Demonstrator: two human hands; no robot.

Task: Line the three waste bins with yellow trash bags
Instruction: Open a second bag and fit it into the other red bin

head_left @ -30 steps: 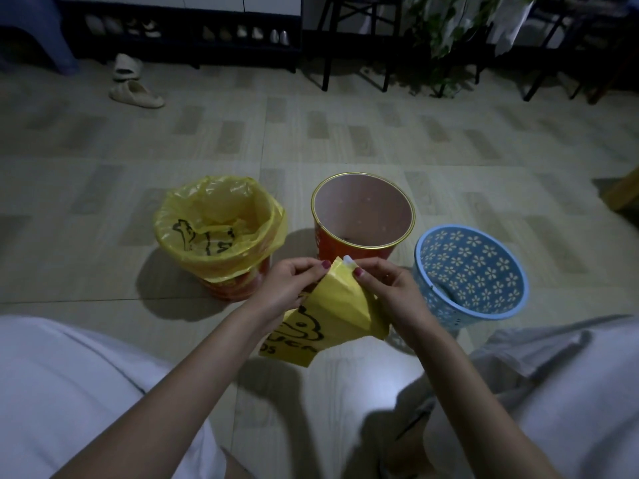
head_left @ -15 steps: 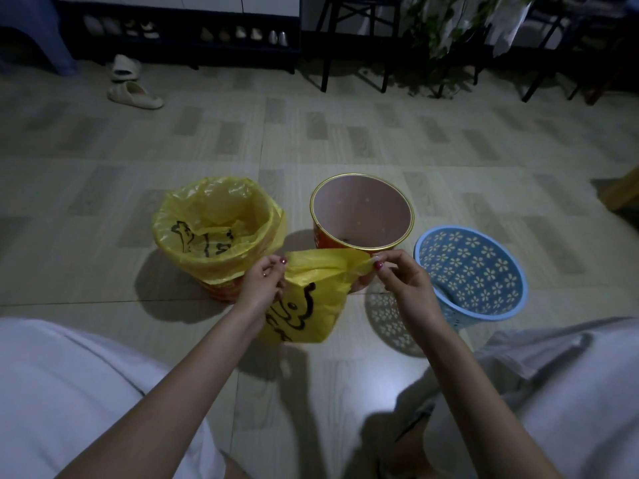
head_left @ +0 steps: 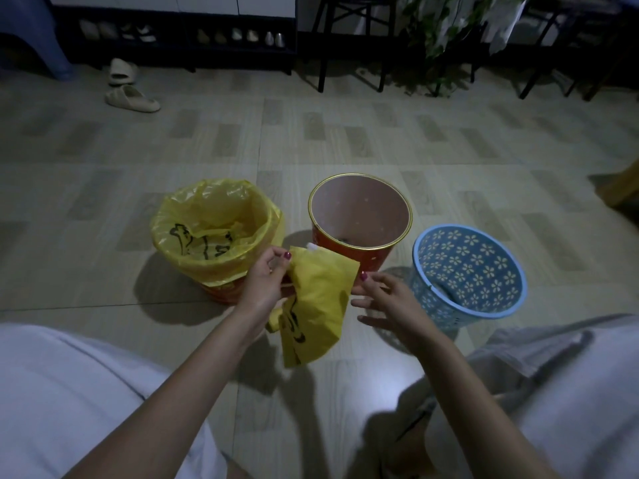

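Three bins stand on the floor. The left bin (head_left: 224, 292) is lined with a yellow trash bag (head_left: 211, 233) folded over its rim. The middle red bin (head_left: 349, 254) with a gold rim has no bag in it. The blue flower-patterned basket (head_left: 470, 274) on the right is tilted and bare. My left hand (head_left: 266, 281) pinches the top edge of a second yellow bag (head_left: 318, 305), which hangs folded in front of the red bin. Just right of that bag, my right hand (head_left: 387, 302) is spread with relaxed fingers, its thumb tip at the bag's corner.
Tiled floor all round the bins. Beige slippers (head_left: 131, 98) lie far left, near a dark shoe rack (head_left: 179, 32). Black stool legs (head_left: 352, 39) and a leafy plant (head_left: 442, 36) stand at the back. My knees in white cloth frame the bottom corners.
My right hand has let go of the bag's edge and opened. The bag, stretched between both hands half a second ago, now hangs from my left hand alone.
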